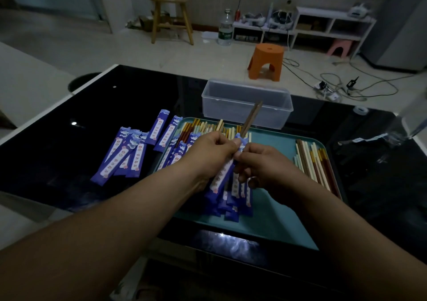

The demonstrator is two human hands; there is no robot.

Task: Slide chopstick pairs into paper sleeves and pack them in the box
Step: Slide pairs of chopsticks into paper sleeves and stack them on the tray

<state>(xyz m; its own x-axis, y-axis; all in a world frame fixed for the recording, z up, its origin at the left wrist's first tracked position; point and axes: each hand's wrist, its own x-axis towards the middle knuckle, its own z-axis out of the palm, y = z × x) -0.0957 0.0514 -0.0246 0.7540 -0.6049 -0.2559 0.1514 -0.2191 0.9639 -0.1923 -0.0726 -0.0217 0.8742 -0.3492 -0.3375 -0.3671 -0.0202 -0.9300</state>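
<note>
Over teal tray (277,208), L hand (212,153) & R hand (265,169) fingers (242,157) pinch blue sleeve (221,176), brown chopsticks (251,117) poking out.

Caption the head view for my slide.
Left hand and right hand hold brown chopsticks partway in a blue sleeve over the teal tray.

Two hands, left hand (212,153) and right hand (261,164), share one sleeve (223,173) with one brown pair (253,116) jutting beyond the fingers (225,142). Farther beyond them stands one box (245,102); under them one tray (277,220) carries two heaps (314,162) of chopsticks, too crowded to count, and left of them lie about six spare sleeves (129,155).
</note>
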